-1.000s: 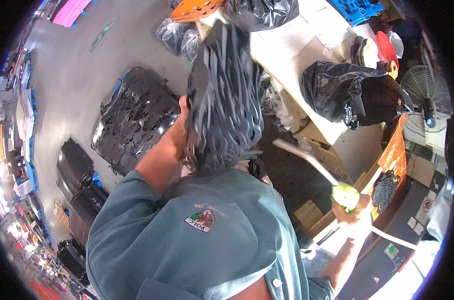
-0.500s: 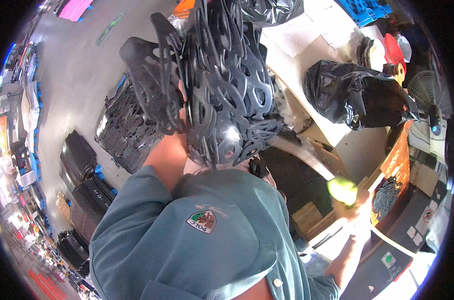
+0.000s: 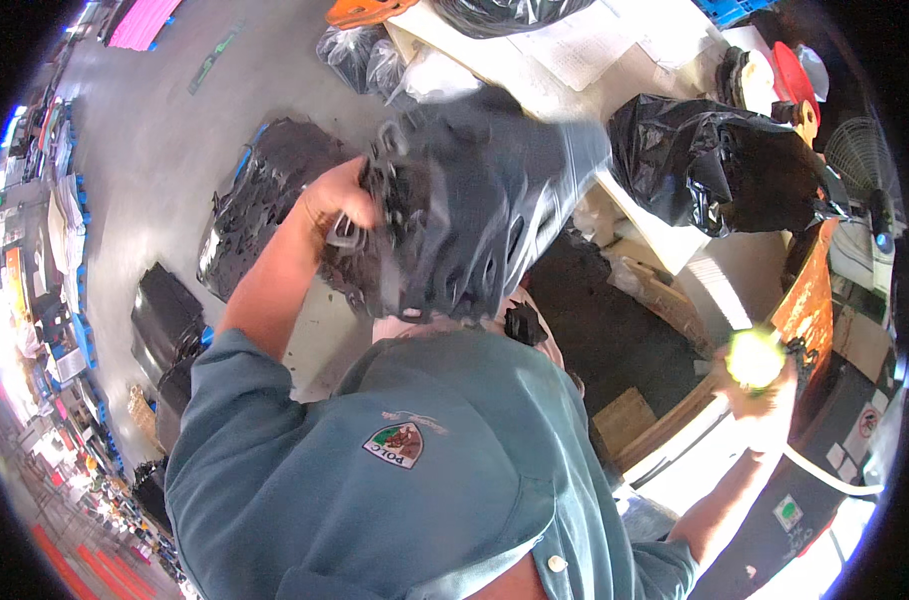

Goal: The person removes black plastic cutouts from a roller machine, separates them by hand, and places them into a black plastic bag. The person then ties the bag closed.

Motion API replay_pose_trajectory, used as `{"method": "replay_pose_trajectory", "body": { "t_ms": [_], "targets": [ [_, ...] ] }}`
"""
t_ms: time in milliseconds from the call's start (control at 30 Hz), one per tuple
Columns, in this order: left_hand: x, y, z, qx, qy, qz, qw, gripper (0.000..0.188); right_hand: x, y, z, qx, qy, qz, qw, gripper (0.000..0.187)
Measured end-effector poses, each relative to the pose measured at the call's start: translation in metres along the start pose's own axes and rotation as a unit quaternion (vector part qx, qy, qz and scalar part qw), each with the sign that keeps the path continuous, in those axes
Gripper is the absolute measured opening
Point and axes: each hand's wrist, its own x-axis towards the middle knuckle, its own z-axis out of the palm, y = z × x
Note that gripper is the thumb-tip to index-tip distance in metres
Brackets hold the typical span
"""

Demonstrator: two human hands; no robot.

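A bundle of black, flexible cut-out pieces (image 3: 464, 200) hangs before my chest, blurred by motion on its right side. Gripping its left edge is my left hand (image 3: 339, 200), fingers closed around the black material. Off to the right, my right hand (image 3: 764, 405) is wrapped round a bright yellow-green tool (image 3: 754, 358). A long, pale, bar-like part (image 3: 719, 290) reaches up from that tool, apart from the bundle, and a pale hose or cord (image 3: 824, 478) runs from below the hand. Glare and blur hide the tool's details.
A white table (image 3: 574, 90) with papers stands ahead, a black plastic bag (image 3: 714, 170) at its right. Black pieces (image 3: 264, 200) lie piled on the left. Beyond the right hand are an orange-brown board (image 3: 804, 305) and a fan (image 3: 859, 150). A wooden-edged bin (image 3: 664, 430) sits below.
The bundle has dropped lower and its spread strands have come together. My left hand has come out to the bundle's left edge. My right hand and the tool have moved right, away from the bundle.
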Motion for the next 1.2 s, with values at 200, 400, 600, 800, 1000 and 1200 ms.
{"method": "replay_pose_trajectory", "body": {
  "t_ms": [200,400,600,800,1000,1200],
  "targets": [
    [0.018,-0.024,0.027,0.372,-0.114,-0.263,0.883,0.088,0.025,-0.028,-0.026,-0.137,-0.220,0.101,0.961,0.013],
    [0.016,-0.030,0.035,0.237,-0.169,-0.266,0.919,0.089,0.035,-0.043,-0.006,-0.109,-0.284,0.028,0.952,0.026],
    [-0.001,-0.043,0.033,0.192,-0.108,-0.294,0.930,0.080,0.036,-0.052,0.004,-0.128,-0.303,0.054,0.943,0.026],
    [-0.018,-0.079,0.006,0.041,-0.030,-0.244,0.968,0.080,0.017,-0.030,0.008,-0.210,-0.242,-0.078,0.944,0.018],
    [-0.042,-0.106,-0.033,-0.051,0.061,-0.019,0.997,0.077,-0.011,-0.005,0.034,-0.158,-0.152,-0.009,0.976,0.010],
    [-0.008,-0.105,-0.018,-0.231,0.161,0.193,0.940,0.073,-0.023,0.000,0.053,-0.123,-0.087,0.003,0.989,0.003]
  ]
}}
